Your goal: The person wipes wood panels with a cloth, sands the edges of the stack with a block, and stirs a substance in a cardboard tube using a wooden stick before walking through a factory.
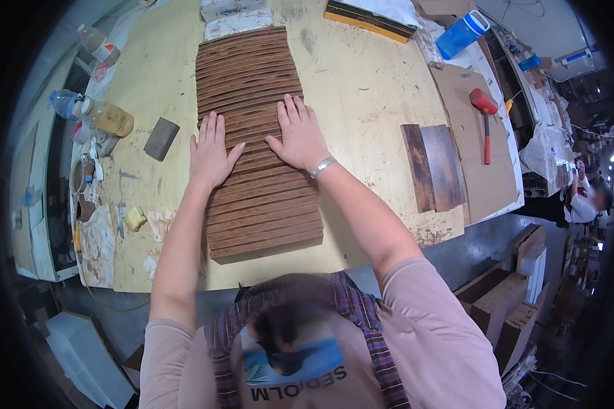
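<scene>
Head view: left hand (210, 151) and right hand (299, 135) flat, fingers spread, gripping nothing, pressing row of dark brown wooden slats (256, 136) mid yellow plywood tabletop (361, 88). Uneven pressure could likely skew slats apart.

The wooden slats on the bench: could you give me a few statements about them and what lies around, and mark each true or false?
1. Both hands lie flat on the row of wooden slats, left hand and right hand side by side. True.
2. The right hand grips the red-headed mallet. False: the mallet lies by itself on cardboard, off to the right.
3. A grey sanding block sits on the workbench left of the slats. True.
4. The fingers of both hands are curled into fists. False: they are stretched out, palms down.
5. Darker boards lie right of the slats. True.
6. The blue jug stands on the slats. False: it is at the far right of the bench.
</scene>
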The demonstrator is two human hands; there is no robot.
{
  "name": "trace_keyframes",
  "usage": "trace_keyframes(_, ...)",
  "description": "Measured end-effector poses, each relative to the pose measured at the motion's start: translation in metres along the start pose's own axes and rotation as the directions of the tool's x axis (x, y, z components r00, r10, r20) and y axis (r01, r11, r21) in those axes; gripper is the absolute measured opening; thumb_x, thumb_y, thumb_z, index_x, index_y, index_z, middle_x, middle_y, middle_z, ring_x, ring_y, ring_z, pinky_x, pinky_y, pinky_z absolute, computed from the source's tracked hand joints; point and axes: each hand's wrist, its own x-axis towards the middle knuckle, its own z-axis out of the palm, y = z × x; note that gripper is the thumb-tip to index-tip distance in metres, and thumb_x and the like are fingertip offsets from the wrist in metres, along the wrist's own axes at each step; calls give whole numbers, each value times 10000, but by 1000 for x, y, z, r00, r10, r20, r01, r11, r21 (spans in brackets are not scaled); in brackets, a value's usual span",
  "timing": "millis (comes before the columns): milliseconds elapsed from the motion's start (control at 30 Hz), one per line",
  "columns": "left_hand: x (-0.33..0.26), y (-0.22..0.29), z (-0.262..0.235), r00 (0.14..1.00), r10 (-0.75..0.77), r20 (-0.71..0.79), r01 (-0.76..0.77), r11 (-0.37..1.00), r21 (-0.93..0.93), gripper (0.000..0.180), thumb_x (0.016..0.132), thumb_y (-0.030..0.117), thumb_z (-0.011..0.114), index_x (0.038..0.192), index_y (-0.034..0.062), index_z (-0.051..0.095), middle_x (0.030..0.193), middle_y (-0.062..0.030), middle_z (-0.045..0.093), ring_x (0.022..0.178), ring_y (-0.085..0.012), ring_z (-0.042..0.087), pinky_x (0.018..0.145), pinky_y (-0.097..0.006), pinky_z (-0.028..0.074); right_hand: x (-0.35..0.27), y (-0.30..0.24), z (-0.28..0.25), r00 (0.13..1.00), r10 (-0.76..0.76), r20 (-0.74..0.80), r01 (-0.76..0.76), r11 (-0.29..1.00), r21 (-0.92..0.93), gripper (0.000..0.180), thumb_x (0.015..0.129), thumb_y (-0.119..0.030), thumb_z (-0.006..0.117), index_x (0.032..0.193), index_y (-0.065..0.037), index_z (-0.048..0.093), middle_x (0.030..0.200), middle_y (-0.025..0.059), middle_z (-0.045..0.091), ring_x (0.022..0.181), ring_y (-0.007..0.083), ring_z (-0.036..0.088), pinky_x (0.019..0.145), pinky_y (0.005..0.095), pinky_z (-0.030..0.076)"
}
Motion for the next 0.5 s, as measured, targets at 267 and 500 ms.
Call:
trace_keyframes(267,-44,0,-30,988,154,18,-153,987,-59,845,935,505,549,1557,56,195,1633,-117,189,1510,-266,171,1190,-574,126,-18,8,-22,992,123,34,-127,963,236,848,920,-502,573,1511,26,269,1600,247,176,1501,374,125,1202,515,150)
trace_keyframes(500,-94,12,-9,985,174,18,-173,983,-64,832,917,469,590,1554,79,224,1626,-102,216,1502,-259,196,1190,-570,125,-60,-3,-11,995,90,36,-96,967,238,843,913,-465,610,1493,48,277,1579,289,180,1469,419,180,1172,515,216)
